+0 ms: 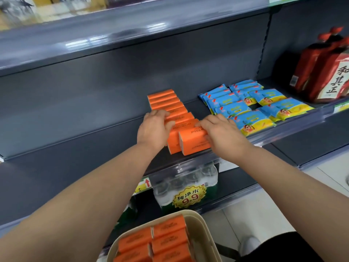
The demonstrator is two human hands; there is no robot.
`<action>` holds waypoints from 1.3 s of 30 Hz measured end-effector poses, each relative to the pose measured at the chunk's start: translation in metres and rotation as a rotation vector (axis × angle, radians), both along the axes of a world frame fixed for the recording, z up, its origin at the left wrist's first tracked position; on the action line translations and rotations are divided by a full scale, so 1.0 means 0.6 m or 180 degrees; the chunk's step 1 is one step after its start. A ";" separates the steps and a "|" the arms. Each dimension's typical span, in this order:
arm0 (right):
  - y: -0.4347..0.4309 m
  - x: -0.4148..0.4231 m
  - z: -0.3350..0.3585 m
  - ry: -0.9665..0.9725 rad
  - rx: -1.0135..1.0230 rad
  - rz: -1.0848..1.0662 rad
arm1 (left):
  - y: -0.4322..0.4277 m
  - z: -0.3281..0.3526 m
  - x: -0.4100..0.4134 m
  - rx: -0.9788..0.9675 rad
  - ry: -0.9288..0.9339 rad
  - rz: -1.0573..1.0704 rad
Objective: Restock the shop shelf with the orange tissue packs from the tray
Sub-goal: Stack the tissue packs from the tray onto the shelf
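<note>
A row of orange tissue packs [166, 103] runs from the back of the dark grey shelf [75, 118] toward its front edge. My right hand [221, 133] grips the frontmost orange pack [192, 142], fingers curled over its top and right end. My left hand [154, 127] rests on the packs just behind it, fingers bent over their tops. Below, at the bottom middle, a beige tray [205, 231] holds several more orange tissue packs [166, 239].
Blue and yellow wipe packs [251, 108] lie in stacks to the right of the orange row. Red bottles [324, 70] stand at the far right. A wrapped pack of water bottles [187, 188] sits on the shelf below. The shelf's left part is bare.
</note>
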State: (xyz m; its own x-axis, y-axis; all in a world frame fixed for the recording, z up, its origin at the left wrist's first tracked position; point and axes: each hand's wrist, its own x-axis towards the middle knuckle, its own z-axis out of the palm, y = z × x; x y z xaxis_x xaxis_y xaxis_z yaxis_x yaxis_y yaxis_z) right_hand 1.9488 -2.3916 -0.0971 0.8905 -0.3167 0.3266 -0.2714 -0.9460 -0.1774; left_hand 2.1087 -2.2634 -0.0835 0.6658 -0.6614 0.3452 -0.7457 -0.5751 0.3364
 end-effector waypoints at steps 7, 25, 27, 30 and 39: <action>0.032 0.051 -0.018 -0.0137 0.0279 0.0065 | 0.054 0.001 0.006 -0.0080 0.0540 -0.0369; 0.041 0.066 -0.054 0.0325 0.0502 -0.0299 | 0.060 -0.022 -0.023 0.0813 -0.0241 -0.0344; 0.052 0.053 -0.050 0.0199 0.0371 -0.0271 | 0.075 -0.016 -0.031 0.0746 -0.0259 -0.0376; 0.084 0.029 -0.054 -0.0089 0.0209 -0.0163 | 0.113 -0.010 -0.049 0.0547 -0.0293 -0.0494; 0.244 -0.057 -0.174 -0.0054 -0.0167 0.0662 | 0.287 -0.096 -0.130 0.0526 -0.0128 -0.0719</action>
